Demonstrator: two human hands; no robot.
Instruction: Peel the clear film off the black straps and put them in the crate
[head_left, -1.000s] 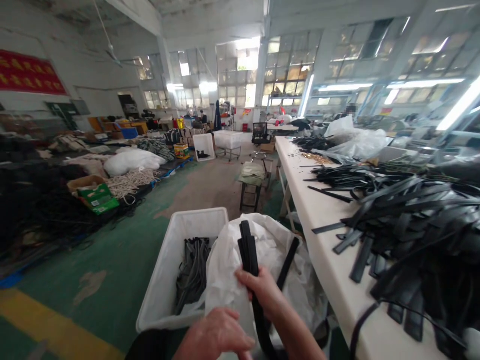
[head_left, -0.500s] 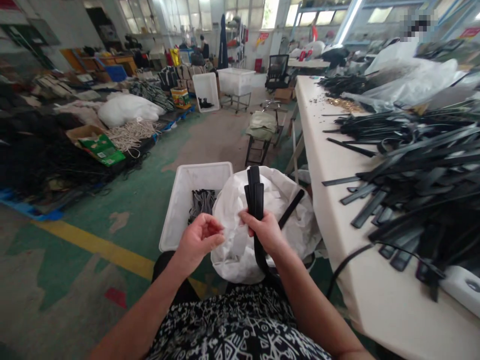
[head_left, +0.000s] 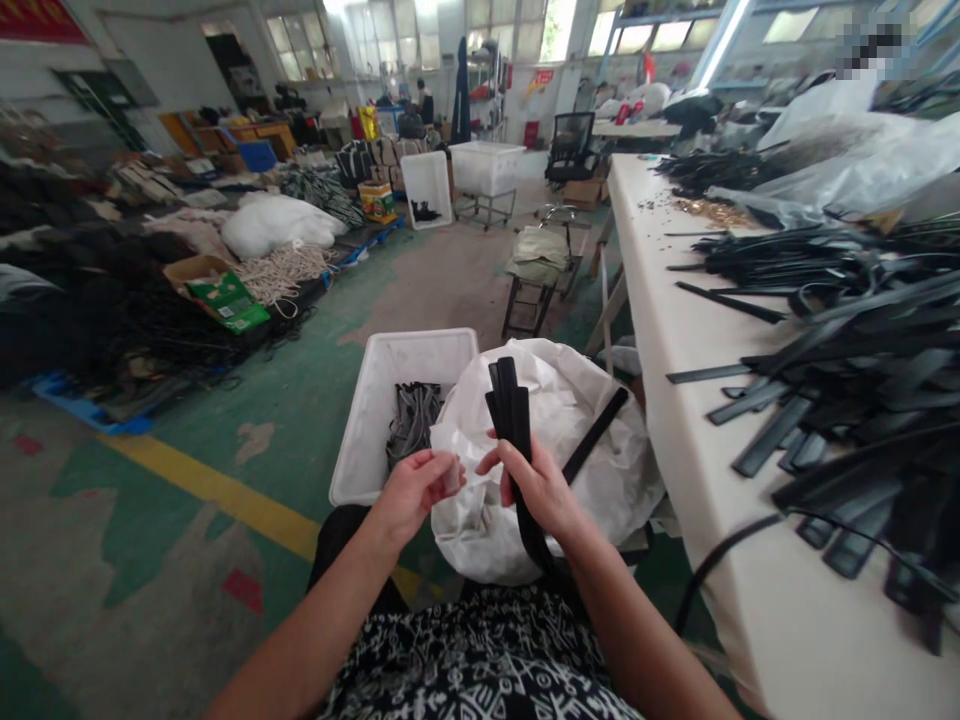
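My right hand [head_left: 541, 487] is wrapped round a bundle of flat black straps [head_left: 511, 405]. Their rounded ends fan upward, and the lower lengths curve down towards my lap. Just left of it, my left hand [head_left: 420, 488] is closed in a pinch. Something small and pale may be at its fingertips, too indistinct to name. Beneath both hands lies a white sack [head_left: 480, 545] with its top spread wide. Another black strap [head_left: 596, 435] slants across the sack, to the right of my right hand.
A white plastic bin [head_left: 352, 440] holding grey and black strips stands left of the sack. Along the right runs a cream-covered table [head_left: 675, 440] heaped with black straps [head_left: 862, 350]. Ahead is a stool with folded cloth [head_left: 538, 250]. Piled goods sit on blue pallets [head_left: 90, 405] at left.
My left hand has gone from loosely curled to a pinch and come nearer the straps. My right hand's grip has shifted slightly, its fingers more apart at the left. The whole view has swung a little left.
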